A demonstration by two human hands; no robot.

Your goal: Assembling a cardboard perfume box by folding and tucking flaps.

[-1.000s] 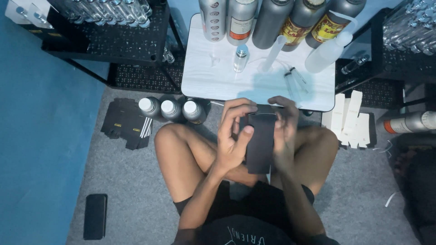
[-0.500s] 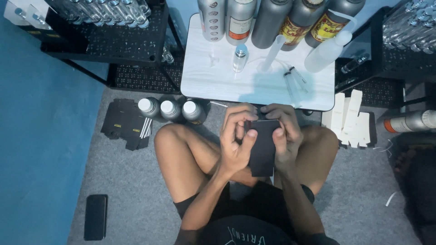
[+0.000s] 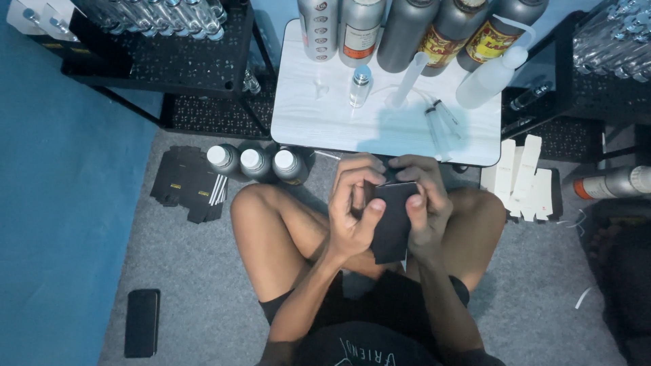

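Sitting cross-legged on grey carpet [image 3: 203,271], person faces a low white table [image 3: 325,129] just past the knees; blue wall [image 3: 61,190] on the left side. Black wire racks [image 3: 169,61] flank the table, left one loaded with clear bottles on top. Five tall metal bottles [image 3: 407,30] line the table's far edge, some with yellow or red labels. White squeeze bottle [image 3: 488,78] lies tilted at the table's right end, nozzle up. Flat black cartons [image 3: 183,183] lie stacked on the carpet left of the knee; white cartons [image 3: 525,179] stand on the right, beside the table leg. Three dark bottles with white caps [image 3: 256,163] stand in a row under the table's left corner, touching each other. Black phone [image 3: 142,322] lies face down on the carpet at lower left, well apart from everything. Black box [image 3: 393,220] is held upright over the lap, between both hands, near the table's front edge. Left hand [image 3: 352,213] is curled around the box's left edge, thumb pressed on its front face, fingers bent over the top. Right hand [image 3: 427,210] clamps the right edge, thumb on the front, fingers wrapped behind. Small glass vial [image 3: 359,85] stands mid-table; clear syringes [image 3: 437,122] lie beside it to the right.
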